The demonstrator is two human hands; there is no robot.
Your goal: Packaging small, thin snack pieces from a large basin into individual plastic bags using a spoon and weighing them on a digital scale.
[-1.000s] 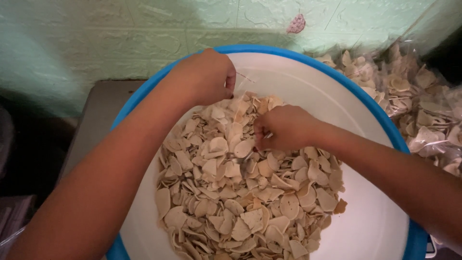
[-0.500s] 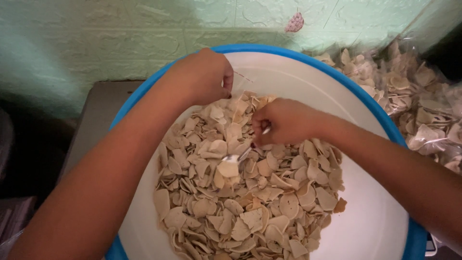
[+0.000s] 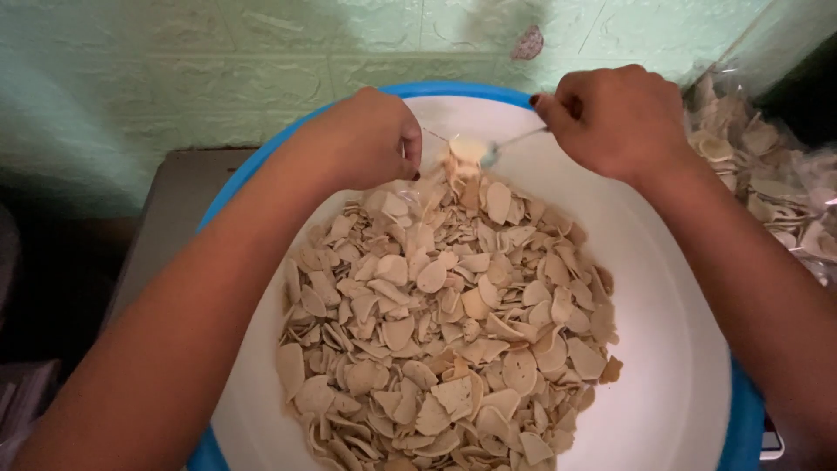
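Here, a big white basin (image 3: 671, 366) with a blue rim holds a heap of dry chips (image 3: 445, 340), light, stiff, brittle, best lifted by the edges. The right hand (image 3: 619, 118) grips a thin spoon (image 3: 510, 146); the left hand (image 3: 370, 139) is clenched at the heap's far edge, pinching something I can't make out.

- Single view only, head-worn; nothing shared with any second view.
- Looks steeply down and slightly forward, from above and behind both forearms.
- Close range: white basin (image 3: 671, 349) with blue rim fills most of frame, near edge cut off at bottom.
- Faces a pale green wall (image 3: 218, 70) across the top.
- Left hand (image 3: 370, 139) and right hand (image 3: 615, 118) at upper centre, forearms entering from the bottom corners.
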